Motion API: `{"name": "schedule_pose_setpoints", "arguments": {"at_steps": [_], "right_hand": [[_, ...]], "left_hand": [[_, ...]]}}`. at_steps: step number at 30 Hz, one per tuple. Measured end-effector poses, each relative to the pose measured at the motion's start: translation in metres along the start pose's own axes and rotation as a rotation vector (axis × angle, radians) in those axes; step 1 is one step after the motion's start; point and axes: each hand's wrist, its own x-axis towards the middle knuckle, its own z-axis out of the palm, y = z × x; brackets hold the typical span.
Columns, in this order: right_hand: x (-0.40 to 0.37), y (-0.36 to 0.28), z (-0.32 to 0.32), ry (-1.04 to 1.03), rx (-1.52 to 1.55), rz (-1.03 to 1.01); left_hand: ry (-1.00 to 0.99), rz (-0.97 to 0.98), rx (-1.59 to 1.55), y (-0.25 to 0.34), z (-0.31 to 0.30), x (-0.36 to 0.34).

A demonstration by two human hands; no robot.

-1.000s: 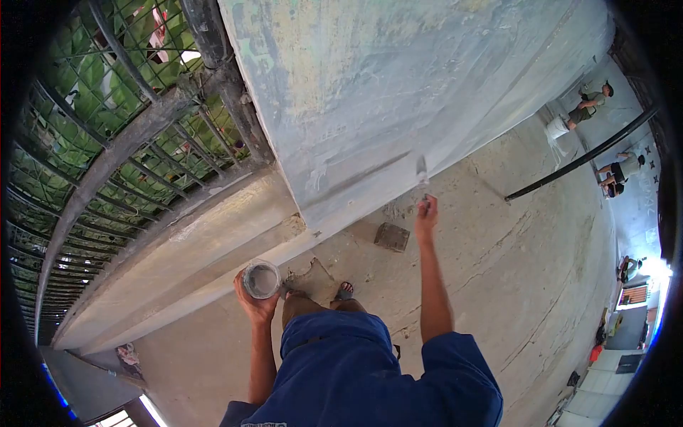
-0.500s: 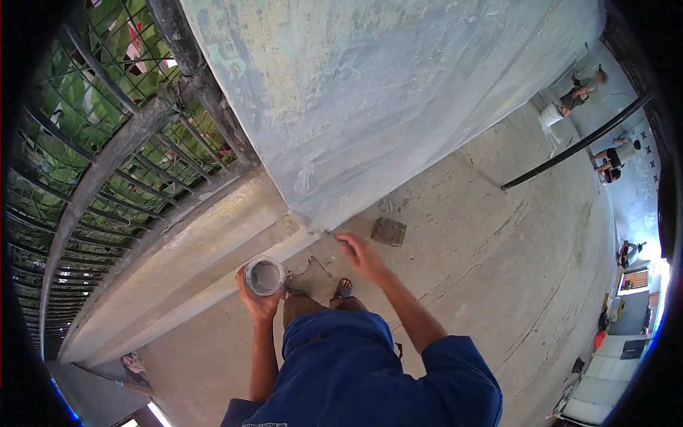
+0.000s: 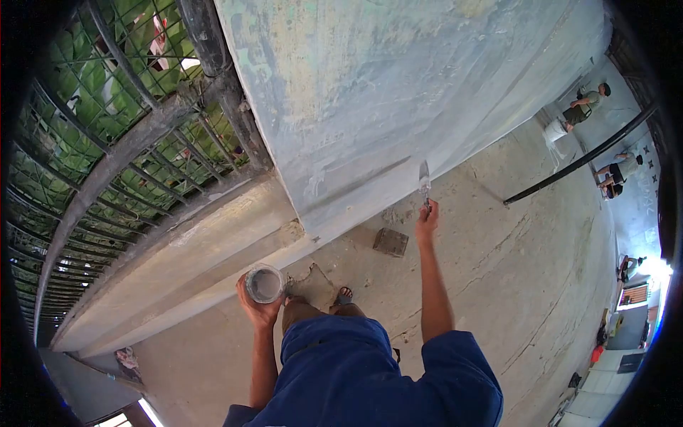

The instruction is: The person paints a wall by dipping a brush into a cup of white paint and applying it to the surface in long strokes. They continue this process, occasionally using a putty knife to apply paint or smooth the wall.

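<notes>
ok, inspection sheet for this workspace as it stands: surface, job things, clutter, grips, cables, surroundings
surface: grey-blue wall, patchy; bare concrete floor.
job's things: putty knife, blade against the wall; container of grey paste.
clutter: flat block on the floor near the wall; rag by the ledge.
grips: left hand shut round the container; right hand shut on the putty knife.
cables: nothing seen; a black pipe runs far right.
surroundings: metal railing with foliage behind; other people far off.

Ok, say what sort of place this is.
Likely an outdoor concrete yard under repair: a weathered wall, a metal railing, the right hand holding a tool to it, the left hand holding a pot.
</notes>
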Motion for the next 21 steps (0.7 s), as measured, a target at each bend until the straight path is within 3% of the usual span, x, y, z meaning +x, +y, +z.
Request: {"name": "schedule_pose_setpoints", "arguments": {"at_steps": [2, 4, 8, 10, 11, 13, 18, 20, 21], "right_hand": [[-0.021, -0.006, 0.03, 0.147, 0.0, 0.017], [-0.043, -0.062, 0.042, -0.065, 0.044, 0.042], [-0.121, -0.155, 0.083, -0.074, 0.104, -0.244], [-0.15, -0.198, 0.062, -0.367, 0.16, -0.186], [-0.155, -0.211, 0.049, -0.369, 0.158, -0.184], [-0.159, -0.229, 0.03, -0.572, 0.288, -0.078], [-0.062, -0.208, -0.031, -0.857, 0.153, 0.0], [-0.026, -0.182, -0.032, -0.704, 0.198, -0.1], [-0.005, -0.169, -0.034, -0.664, 0.164, -0.019]], "left_hand": [[0.015, 0.0, -0.016, 0.0, 0.002, -0.002], [0.012, 0.005, -0.034, 0.001, 0.005, -0.001], [-0.029, -0.024, -0.012, 0.014, 0.001, 0.008], [-0.059, -0.027, 0.03, 0.015, 0.002, 0.011], [-0.061, -0.03, 0.029, 0.017, 0.003, 0.012], [-0.02, 0.0, 0.026, 0.02, 0.005, 0.014], [0.004, 0.025, 0.018, 0.01, 0.006, 0.009], [0.006, 0.034, -0.007, 0.007, 0.007, 0.007], [-0.04, 0.035, 0.009, 0.006, 0.005, 0.005]]}}
